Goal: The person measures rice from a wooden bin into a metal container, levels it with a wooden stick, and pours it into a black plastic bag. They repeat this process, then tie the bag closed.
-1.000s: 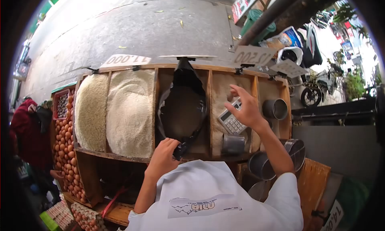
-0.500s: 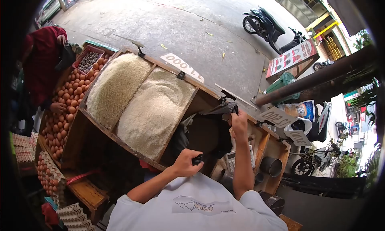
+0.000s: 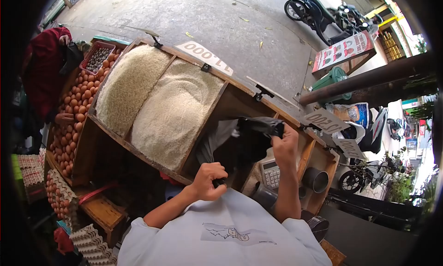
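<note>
A black plastic bag [image 3: 212, 143] hangs between my two hands, its mouth spread wide over an open wooden compartment. My left hand [image 3: 208, 182] is closed on the bag's near edge, low and close to my shirt. Higher and to the right, my right hand [image 3: 285, 146] grips the far edge, with bunched plastic showing above the fingers. Dark shadow hides the inside of the bag. Left of it lie two compartments of pale rice [image 3: 177, 111]. A calculator [image 3: 270, 173] rests below my right hand.
Brown eggs [image 3: 76, 104] fill a wooden bin at left, where a person in dark red [image 3: 44, 76] reaches in. Price signs [image 3: 205, 57] stand along the stall's far edge. A metal cup [image 3: 315, 179] sits at right. A pole [image 3: 360, 83] crosses beyond, near a parked motorcycle [image 3: 314, 16].
My right hand has moved slightly right and down, and my left hand slightly up. The bag's mouth is stretched wider. The view has shifted a little.
</note>
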`<control>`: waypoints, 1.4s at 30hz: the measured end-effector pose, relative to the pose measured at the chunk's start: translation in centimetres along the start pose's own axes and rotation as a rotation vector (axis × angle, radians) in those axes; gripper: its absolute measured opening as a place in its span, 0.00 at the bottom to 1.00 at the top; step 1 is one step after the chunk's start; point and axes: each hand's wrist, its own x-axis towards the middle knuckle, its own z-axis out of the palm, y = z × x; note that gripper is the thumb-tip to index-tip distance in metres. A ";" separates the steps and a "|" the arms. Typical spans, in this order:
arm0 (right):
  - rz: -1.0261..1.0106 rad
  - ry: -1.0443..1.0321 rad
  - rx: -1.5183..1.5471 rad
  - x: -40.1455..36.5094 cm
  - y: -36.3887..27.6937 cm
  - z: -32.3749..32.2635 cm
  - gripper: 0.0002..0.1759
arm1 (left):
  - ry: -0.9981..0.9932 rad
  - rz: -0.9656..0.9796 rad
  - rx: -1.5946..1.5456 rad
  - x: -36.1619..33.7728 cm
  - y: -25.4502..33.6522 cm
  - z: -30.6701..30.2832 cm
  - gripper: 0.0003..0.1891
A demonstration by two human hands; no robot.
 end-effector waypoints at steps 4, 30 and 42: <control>0.120 0.181 0.038 2.9 6.2 -3.3 0.06 | -0.143 0.040 0.304 -0.3 0.2 -1.5 0.09; 0.304 -0.095 0.479 6.4 20.7 5.5 0.22 | 0.933 -0.706 -0.617 -1.8 -18.8 6.8 0.14; 0.190 -0.078 0.040 2.8 21.9 6.5 0.25 | 0.795 -0.730 -0.640 0.0 -13.6 8.0 0.28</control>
